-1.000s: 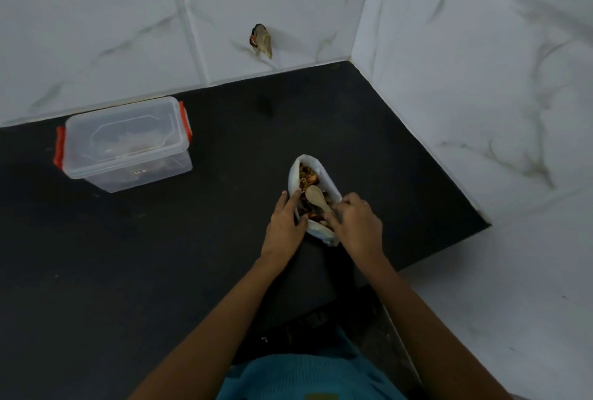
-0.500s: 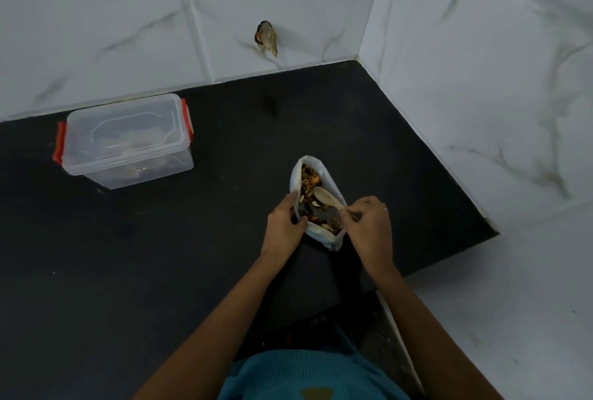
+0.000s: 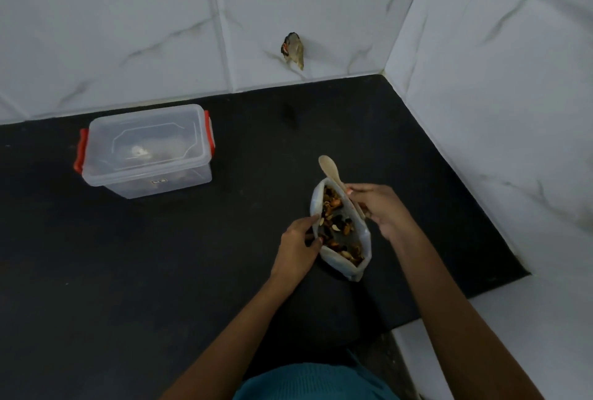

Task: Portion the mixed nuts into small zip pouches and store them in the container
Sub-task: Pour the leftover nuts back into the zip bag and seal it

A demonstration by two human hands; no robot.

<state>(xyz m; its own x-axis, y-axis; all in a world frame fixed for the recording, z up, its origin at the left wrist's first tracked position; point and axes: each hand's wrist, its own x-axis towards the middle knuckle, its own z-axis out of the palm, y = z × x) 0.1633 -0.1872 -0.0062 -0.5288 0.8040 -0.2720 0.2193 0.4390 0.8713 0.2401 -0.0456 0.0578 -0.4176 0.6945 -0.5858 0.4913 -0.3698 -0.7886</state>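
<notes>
- Head view: the person's left hand (image 3: 298, 245) pinches the near-left rim of an open white plastic bag (image 3: 365, 241), thumb and fingertips curled on the edge.
- The bag stands on the black countertop (image 3: 160, 287), mouth spread wide. The mixed nuts (image 3: 337, 228) lie inside it.
- The right hand (image 3: 382, 210) grips the handle of a wooden spoon (image 3: 329, 167), fingers curled round it just beside the bag's right rim.
- The spoon bowl points away from the person, past the far end of the bag, and looks empty.
- A clear plastic container (image 3: 147, 149) with red clips sits lidded, well to the left of the bag, near the white marbled tile wall (image 3: 128, 14). Its contents are too blurred to tell.
- A dark damaged patch (image 3: 292, 50) marks the back wall.
</notes>
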